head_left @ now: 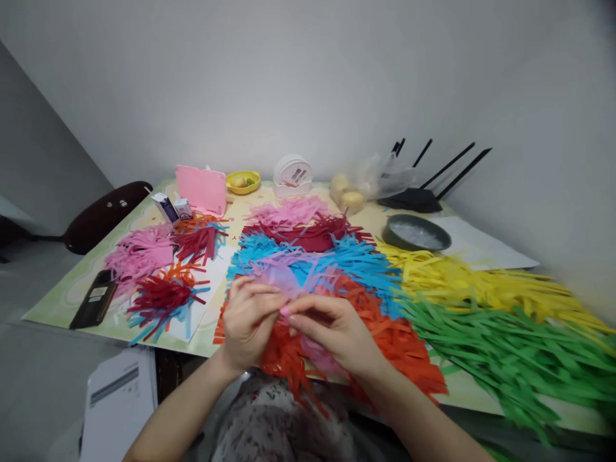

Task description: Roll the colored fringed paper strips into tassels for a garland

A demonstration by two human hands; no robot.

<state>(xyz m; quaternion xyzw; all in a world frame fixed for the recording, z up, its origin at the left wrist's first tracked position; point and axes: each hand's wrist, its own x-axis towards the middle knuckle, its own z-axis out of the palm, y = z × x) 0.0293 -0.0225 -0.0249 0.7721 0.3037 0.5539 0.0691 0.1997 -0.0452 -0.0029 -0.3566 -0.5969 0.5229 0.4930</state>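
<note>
Between my two hands, a pink fringed paper strip (276, 277) is pinched and partly blurred. The fingers of my left hand (250, 314) are closed on it from the left. My right hand (337, 330) pinches a twisted pink bit of it with thumb and forefinger, fingertips almost meeting the left ones. Under and around the hands lie orange-red fringed paper (385, 327) and blue fringed paper (360, 256). Farther back are dark red fringe (312, 234) and more pink fringe (289, 212).
Left are red-orange-blue tassels (163, 292), pink fringe (137, 253), a phone (95, 300) and a pink tablet case (201, 190). Right are yellow strips (471, 282), green strips (505, 346), a dark bowl (418, 233) and a black router (411, 199). A yellow dish (243, 182) stands behind.
</note>
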